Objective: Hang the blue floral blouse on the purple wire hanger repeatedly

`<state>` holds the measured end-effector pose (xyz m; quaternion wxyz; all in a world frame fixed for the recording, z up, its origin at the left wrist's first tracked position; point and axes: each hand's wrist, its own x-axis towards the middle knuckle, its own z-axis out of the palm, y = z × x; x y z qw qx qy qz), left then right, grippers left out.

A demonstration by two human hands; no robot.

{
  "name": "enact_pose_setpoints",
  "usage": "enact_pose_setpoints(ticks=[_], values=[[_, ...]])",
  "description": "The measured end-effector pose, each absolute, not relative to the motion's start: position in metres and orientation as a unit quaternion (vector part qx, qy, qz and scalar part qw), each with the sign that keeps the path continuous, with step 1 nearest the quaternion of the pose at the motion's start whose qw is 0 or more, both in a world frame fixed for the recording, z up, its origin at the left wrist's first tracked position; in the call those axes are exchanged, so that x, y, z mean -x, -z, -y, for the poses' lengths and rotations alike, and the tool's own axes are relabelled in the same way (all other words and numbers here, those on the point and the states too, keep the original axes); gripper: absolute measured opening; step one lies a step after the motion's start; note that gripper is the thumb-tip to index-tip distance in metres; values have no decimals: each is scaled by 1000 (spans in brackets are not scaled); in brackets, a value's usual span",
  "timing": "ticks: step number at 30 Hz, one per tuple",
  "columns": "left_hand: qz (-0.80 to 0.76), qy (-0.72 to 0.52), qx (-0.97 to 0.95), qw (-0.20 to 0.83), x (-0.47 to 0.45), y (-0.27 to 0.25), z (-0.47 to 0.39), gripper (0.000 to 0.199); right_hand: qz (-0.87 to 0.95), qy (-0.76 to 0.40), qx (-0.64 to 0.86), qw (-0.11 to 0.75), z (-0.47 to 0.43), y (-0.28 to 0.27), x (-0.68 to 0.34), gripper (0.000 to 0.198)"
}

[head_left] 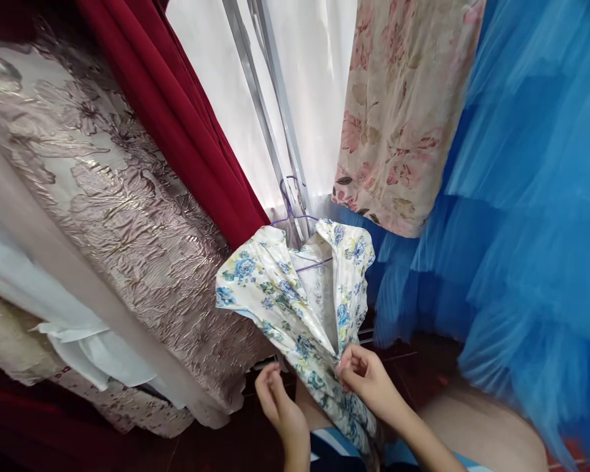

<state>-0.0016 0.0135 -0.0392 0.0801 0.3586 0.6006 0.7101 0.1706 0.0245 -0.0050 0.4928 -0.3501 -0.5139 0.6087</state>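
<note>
The dress (305,344) hung on a purple hanger (314,265), already in place but parted from the neck downward. The left hand (284,405) was raised beside it, fingertips bunched, any hold unclear. The right hand (368,379), forearm slanting, had its grip pinched at the opening's lower end.

We've got a dress (280,295) in white with blue roses, green and yellow bits. Hanger (290,211): purple. Left: gown (142,236) in dusty mauve with shiny raised flowers; drape (172,118) plain deep red. Far: curtain (314,98) white, poles (247,65) grey. Right: beige cloth (398,131) with pink and olive flowers; tulle (521,164) solid bright blue. Near: we see shorts (332,438) in navy, white and light blue.
</note>
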Motion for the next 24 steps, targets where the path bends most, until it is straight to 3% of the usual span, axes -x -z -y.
enact_pose_setpoints(ticks=[2, 7, 11, 14, 19, 24], values=[[-585, -678, -440, 70, -3, 45, 2, 23, 505, -614, 355, 491, -20, 1, -172, 13], [-532, -507, -653, 184, -35, 31, 12, 8, 509, -619, 360, 478, -8, -14, -167, 14], [-542, -509, -649, 161, -50, 19, 4, 24, 491, -637, 371, 464, -9, -22, -167, 16], [-556, -458, -677, 150, -50, 13, 6, 20, 439, -676, 365, 467, -22, -33, -172, 18], [-592, -270, -749, 124, -44, -4, 17, 21, 416, -685, 325, 502, -74, -87, -175, 27], [-598, -40, -796, 84, -39, -31, 13, 42, 411, -702, 304, 496, -140, -162, -160, 31]])
